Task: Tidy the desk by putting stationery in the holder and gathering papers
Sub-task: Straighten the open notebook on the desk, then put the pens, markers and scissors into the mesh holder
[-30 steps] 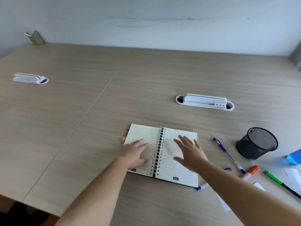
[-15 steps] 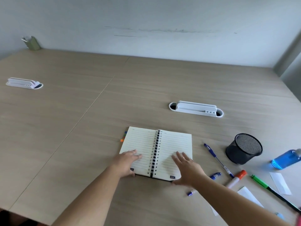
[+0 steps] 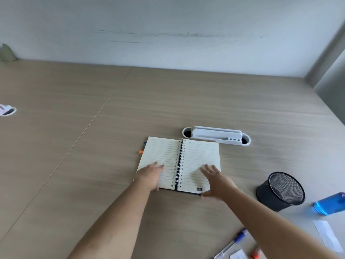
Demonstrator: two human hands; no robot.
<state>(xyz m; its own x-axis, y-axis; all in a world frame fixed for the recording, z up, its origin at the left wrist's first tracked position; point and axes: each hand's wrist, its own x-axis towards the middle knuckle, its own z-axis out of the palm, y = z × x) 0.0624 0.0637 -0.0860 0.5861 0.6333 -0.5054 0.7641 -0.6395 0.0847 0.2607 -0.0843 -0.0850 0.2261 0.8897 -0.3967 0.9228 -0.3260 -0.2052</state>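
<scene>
An open spiral notebook (image 3: 201,156) with lined pages lies mid-desk, its far edge against a white cable tray (image 3: 216,135). My left hand (image 3: 151,176) lies flat on the left page, fingers spread, thumb at the near edge. My right hand (image 3: 217,181) rests flat on the right page's near corner. A black mesh holder (image 3: 280,191) stands to the right, empty as far as I can see. A blue pen (image 3: 233,243), an orange marker (image 3: 255,253) and a white paper slip (image 3: 326,235) lie near the bottom right.
A blue bottle (image 3: 330,203) lies on its side right of the mesh holder. A small white card (image 3: 239,255) sits by the pen. A second cable tray (image 3: 7,110) is at the far left, a green object (image 3: 6,54) against the wall.
Both hands have slid the notebook away from me until its far edge meets the cable tray. My view has shifted, so the pens now sit at the bottom right.
</scene>
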